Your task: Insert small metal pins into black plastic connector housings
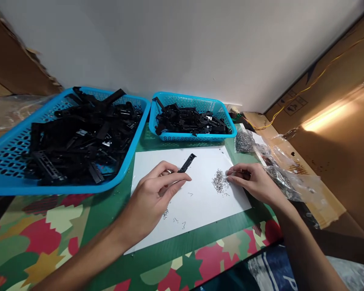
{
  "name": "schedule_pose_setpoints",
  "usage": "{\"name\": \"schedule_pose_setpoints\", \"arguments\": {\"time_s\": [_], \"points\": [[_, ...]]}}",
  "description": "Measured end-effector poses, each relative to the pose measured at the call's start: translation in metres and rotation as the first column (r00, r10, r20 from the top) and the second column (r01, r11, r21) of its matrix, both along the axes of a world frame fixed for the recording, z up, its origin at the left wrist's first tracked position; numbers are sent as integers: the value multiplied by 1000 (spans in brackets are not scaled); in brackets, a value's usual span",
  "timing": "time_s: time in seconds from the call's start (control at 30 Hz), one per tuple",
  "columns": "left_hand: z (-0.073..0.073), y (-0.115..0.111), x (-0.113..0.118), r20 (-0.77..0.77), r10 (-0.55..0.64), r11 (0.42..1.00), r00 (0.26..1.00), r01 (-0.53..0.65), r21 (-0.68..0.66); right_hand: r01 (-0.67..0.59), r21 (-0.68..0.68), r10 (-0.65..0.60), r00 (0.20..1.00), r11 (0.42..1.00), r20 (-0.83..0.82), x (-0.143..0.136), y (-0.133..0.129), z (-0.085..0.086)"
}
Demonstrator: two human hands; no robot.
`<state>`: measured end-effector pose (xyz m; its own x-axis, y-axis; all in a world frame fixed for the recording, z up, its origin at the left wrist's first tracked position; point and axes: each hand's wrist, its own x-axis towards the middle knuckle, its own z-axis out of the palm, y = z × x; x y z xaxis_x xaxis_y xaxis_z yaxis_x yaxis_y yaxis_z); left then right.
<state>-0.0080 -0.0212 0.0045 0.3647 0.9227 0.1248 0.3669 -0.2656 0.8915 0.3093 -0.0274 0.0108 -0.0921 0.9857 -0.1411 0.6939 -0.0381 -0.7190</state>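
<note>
Pinched in my left hand [157,188] is a narrow black plastic part [187,163], tilted up to the right above a white sheet [200,210]. My right hand [251,178] is at the right edge of a small heap of thin bent metal wire pieces [220,182]. Its thumb and forefinger are closed together at the heap; whatever lies between them is too small to make out. A second little cluster of wire pieces [165,213] lies partly behind my left hand, with a few loose ones nearby.
A large blue basket [136,141] of black plastic parts stands at the left. A smaller blue basket [194,137] of similar parts is at the back. Plastic bags of small metal pieces [244,141] lie at the right, beside a cardboard box [330,121].
</note>
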Motion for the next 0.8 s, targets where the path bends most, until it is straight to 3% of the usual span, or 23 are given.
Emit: {"name": "schedule_pose_setpoints", "arguments": {"time_s": [0.57,0.8], "points": [[0,-5,4,-31,-20,998,999,22,54,-81,-6,81,997,997,-6,-3,-9,16],[2,-10,6,-30,-48,997,998,50,57,-112,-27,114,991,993,65,-10,-5,15]]}}
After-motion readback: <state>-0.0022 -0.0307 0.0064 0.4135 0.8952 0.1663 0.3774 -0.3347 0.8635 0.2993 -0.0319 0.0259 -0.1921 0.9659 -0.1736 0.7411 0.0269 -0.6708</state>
